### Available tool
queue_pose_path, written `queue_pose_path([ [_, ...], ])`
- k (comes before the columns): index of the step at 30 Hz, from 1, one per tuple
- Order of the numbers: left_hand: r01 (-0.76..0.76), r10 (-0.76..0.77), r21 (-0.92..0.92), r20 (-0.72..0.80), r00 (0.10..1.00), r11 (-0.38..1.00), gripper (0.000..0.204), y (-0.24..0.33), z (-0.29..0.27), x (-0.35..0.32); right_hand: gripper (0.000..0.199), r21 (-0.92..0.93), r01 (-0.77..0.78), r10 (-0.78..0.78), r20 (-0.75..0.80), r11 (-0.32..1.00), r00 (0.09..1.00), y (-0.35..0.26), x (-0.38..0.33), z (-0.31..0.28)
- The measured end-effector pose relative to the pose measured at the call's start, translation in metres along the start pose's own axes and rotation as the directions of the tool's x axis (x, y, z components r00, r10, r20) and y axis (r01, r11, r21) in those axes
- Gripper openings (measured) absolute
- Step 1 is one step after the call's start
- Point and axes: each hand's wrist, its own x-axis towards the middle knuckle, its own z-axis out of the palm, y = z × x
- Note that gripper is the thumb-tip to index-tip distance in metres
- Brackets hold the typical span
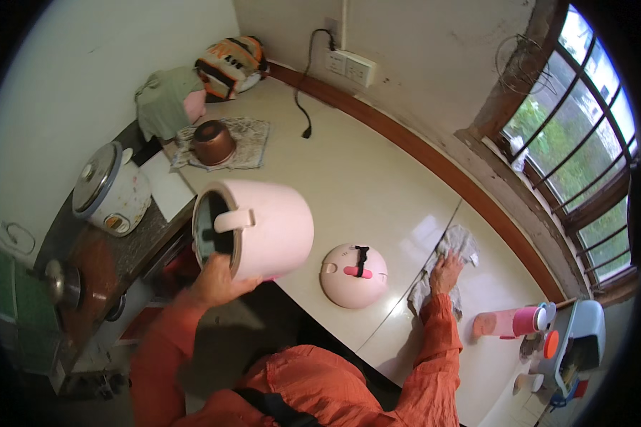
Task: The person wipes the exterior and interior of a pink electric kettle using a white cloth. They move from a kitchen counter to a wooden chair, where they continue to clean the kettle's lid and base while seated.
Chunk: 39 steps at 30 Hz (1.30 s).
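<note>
Orange sleeves come up from the lower edge — one arm to each side. On the left, the left hand (217, 279) is closed around the lower rim of a pink cooker body (260, 226), holding it tipped on its side above the near edge of the counter (363, 178), its dark open mouth turned toward the stove side. On the right, the right hand (445, 270) lies flat and pressed on a grey cloth (454, 245) spread over the counter, fingers curled lightly into the fabric rather than lifting it. Between the two hands the pink lid (354, 275) rests dome-up on the counter, apart from both.

By the look of it, this is the wiping stage — the pot raised out of the way while the cloth works the surface. A next move would call for a steady grip on the tilted pot, which looks bulky for one hand, and for keeping it well off the lid and the counter edge.
</note>
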Motion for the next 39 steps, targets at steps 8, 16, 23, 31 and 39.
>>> queue_pose_path([
  [8,-0.119,0.104,0.068,0.191,0.976,0.991,0.04,-0.003,0.036,0.169,0.041,0.051,0.009,-0.004,-0.108,0.999,0.994,-0.003,0.007,-0.006],
  [16,-0.164,0.084,0.345,0.237,0.968,0.924,0.04,-0.003,0.077,0.286,0.042,0.057,-0.03,0.036,-0.106,0.998,0.994,-0.017,0.009,-0.02],
  [23,-0.216,0.071,0.431,0.329,0.942,0.876,0.038,-0.007,0.092,0.355,0.042,0.044,-0.097,0.102,-0.125,0.994,0.987,-0.018,0.013,-0.018],
  [31,-0.321,0.108,0.422,0.455,0.884,0.848,0.038,0.0,0.09,0.399,0.043,-0.064,-0.466,0.433,-0.278,0.883,0.858,-0.02,0.026,-0.004],
  [39,-0.354,0.133,0.469,0.441,0.888,0.809,0.048,-0.001,0.098,0.412,0.043,-0.27,-0.445,0.369,-0.291,0.854,0.883,0.005,0.038,0.012],
])
